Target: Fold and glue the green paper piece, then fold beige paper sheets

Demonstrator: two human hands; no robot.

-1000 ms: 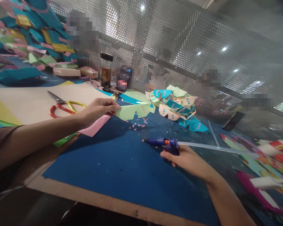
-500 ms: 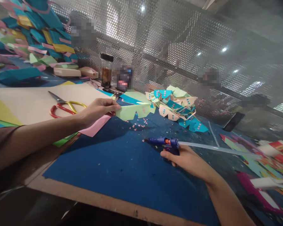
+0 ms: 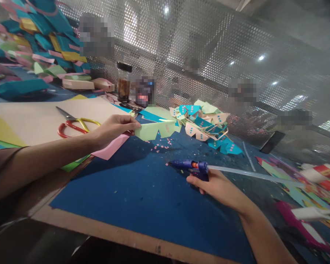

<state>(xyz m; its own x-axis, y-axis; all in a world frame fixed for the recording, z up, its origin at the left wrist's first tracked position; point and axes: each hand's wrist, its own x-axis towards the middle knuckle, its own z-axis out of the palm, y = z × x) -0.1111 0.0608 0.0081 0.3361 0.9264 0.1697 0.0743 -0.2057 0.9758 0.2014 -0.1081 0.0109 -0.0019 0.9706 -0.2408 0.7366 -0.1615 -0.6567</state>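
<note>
Between the thumb and fingers of my left hand [image 3: 121, 125] is one end of a light green paper cutout [image 3: 151, 131], which has notched edges and small pink squares on it. My right hand [image 3: 213, 185] is wrapped round the handle of a blue hot glue gun [image 3: 189, 166]. A long clear glue stick [image 3: 244, 171] sticks out of the gun's back end, and its dark nozzle points left. Tiny pink paper squares [image 3: 161, 146] lie scattered just beyond the nozzle. Beneath my left hand is a folded pink paper [image 3: 110, 147].
Scissors [image 3: 77, 124] with red and yellow handles lie on a cream sheet [image 3: 30, 113] at left. Cut paper pieces [image 3: 206, 121] are heaped at the back, near a drink cup [image 3: 124, 82]. A phone [image 3: 272, 142] and a magenta tool [image 3: 299, 223] are at right. A perforated metal screen [image 3: 165, 47] stands behind.
</note>
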